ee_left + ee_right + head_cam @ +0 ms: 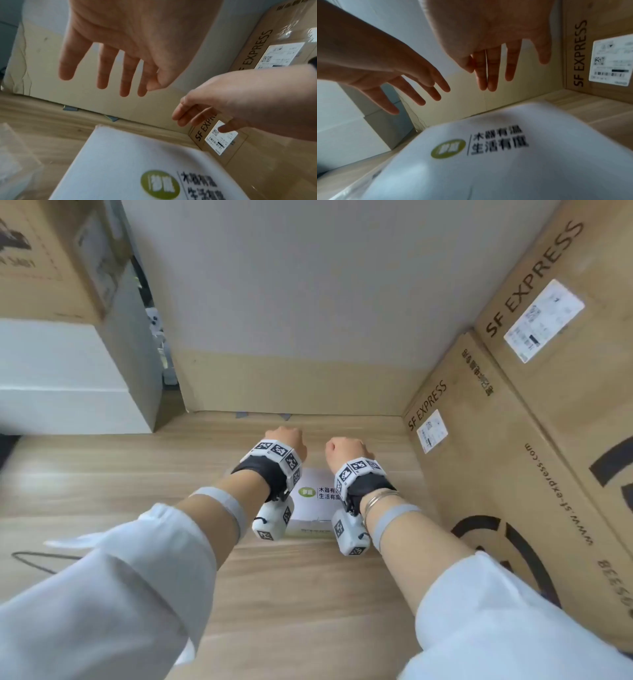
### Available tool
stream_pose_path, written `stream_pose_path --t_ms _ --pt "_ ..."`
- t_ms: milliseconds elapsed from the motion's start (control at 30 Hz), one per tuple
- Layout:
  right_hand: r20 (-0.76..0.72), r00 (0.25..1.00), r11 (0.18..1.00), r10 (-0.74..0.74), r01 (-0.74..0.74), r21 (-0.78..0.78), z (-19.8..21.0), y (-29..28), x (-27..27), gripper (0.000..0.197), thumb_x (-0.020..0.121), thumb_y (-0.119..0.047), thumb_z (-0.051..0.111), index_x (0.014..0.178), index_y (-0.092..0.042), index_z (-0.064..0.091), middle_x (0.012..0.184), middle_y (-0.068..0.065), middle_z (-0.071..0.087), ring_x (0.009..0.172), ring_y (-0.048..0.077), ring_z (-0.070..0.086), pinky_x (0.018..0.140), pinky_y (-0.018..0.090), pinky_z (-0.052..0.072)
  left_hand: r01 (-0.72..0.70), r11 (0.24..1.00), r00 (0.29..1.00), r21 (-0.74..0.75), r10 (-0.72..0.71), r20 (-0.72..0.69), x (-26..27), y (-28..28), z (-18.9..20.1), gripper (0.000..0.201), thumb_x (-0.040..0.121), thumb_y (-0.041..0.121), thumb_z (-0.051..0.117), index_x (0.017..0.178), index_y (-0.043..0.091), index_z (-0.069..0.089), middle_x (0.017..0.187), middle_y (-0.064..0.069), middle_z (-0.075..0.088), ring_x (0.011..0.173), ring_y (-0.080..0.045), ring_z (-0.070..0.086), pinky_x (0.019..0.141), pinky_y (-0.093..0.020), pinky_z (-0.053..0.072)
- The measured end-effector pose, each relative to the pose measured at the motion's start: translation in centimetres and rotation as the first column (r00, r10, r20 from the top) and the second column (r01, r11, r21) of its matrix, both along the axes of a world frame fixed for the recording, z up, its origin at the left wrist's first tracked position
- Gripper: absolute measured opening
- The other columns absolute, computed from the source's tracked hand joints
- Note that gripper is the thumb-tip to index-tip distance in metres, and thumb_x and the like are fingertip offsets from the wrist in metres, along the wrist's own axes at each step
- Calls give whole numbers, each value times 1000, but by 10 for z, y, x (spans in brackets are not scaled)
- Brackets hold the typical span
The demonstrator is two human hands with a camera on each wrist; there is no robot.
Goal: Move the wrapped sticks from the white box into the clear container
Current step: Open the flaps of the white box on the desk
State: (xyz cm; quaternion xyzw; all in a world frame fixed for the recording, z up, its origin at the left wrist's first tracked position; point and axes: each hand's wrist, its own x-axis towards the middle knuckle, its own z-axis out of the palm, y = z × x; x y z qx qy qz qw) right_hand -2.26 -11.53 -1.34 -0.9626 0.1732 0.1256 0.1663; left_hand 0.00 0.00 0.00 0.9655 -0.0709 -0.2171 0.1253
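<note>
The white box (pixel 313 479) with a green logo and black print lies shut on the wooden surface (pixel 120 474); no wrapped sticks show. My left hand (pixel 287 441) hovers over the box's far left corner, its fingers (pixel 102 75) straight, spread and holding nothing. My right hand (pixel 344 450) hangs over the far right corner, its fingers (pixel 491 75) also straight and empty. In the left wrist view, a blurred clear container (pixel 15 159) sits just left of the white box (pixel 128 162). The box lid (pixel 522 169) fills the lower part of the right wrist view.
Stacked SF Express cartons (pixel 496 457) wall off the right side close to the box. A cardboard panel (pixel 291 381) stands upright behind it. A white block (pixel 61 378) under a brown carton stands at the left. A black cable (pixel 34 559) lies at the near left.
</note>
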Motion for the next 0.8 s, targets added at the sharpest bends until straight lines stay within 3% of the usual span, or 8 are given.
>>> stream_pose_path --t_ms 100,167,300,433,500,567,667,800 --pt "-105 994 1000 -10 9 -13 -20 -5 0 39 96 -21 27 80 -4 58 89 18 61 96 30 53 91 37 44 27 998 997 51 -23 -80 -2 -2 -15 40 95 14 38 134 10 46 131 -15 53 115 -34 56 90 -38 48" --pt "-181 983 999 -11 4 -43 -28 -4 0 44 97 -23 26 59 -7 40 66 12 47 81 27 47 78 31 38 34 997 990 64 -25 -139 -4 -4 -25 41 95 15 39 136 10 43 132 -15 51 115 -34 55 89 -37 47" --pt "-237 970 998 47 -57 -35 -35 -6 8 39 97 -25 27 75 -4 52 76 12 51 79 26 47 71 29 35 36 999 978 25 -30 -206 -2 -10 -37 40 96 14 39 135 6 45 133 -17 52 114 -31 56 90 -35 46" --pt "-203 979 999 28 -23 25 -29 -12 16 36 94 -24 33 73 -5 55 64 8 49 72 27 50 56 25 34 1 998 982 -56 -12 -191 10 -8 -36 38 94 15 43 132 11 48 128 -14 58 107 -30 59 87 -34 48" --pt "-163 986 997 28 -16 71 -26 -17 18 35 93 -23 36 89 -5 65 79 11 61 79 29 57 64 27 43 33 995 984 -94 -49 -172 13 -4 -35 40 93 15 47 133 15 44 131 -13 53 106 -30 59 80 -33 47" --pt "-136 990 995 28 -15 97 -27 -21 15 33 92 -25 39 108 -13 66 107 10 67 99 30 60 83 30 47 128 983 980 -130 -145 -137 11 -1 -36 50 88 22 60 134 20 40 135 -13 44 102 -29 57 78 -34 48" --pt "-127 992 991 2 15 131 -36 -25 9 32 91 -28 43 119 -23 59 129 5 55 118 30 51 96 33 45 300 953 943 -43 -303 -135 3 5 -41 72 74 33 75 133 29 35 139 -11 31 114 -35 51 95 -44 47" --pt "-74 994 980 -81 92 174 -44 -27 2 33 90 -25 45 122 -23 56 135 6 42 124 30 38 97 33 40 394 911 911 124 -370 -180 -5 6 -42 89 65 39 81 137 37 28 142 -5 22 125 -37 36 103 -47 41"
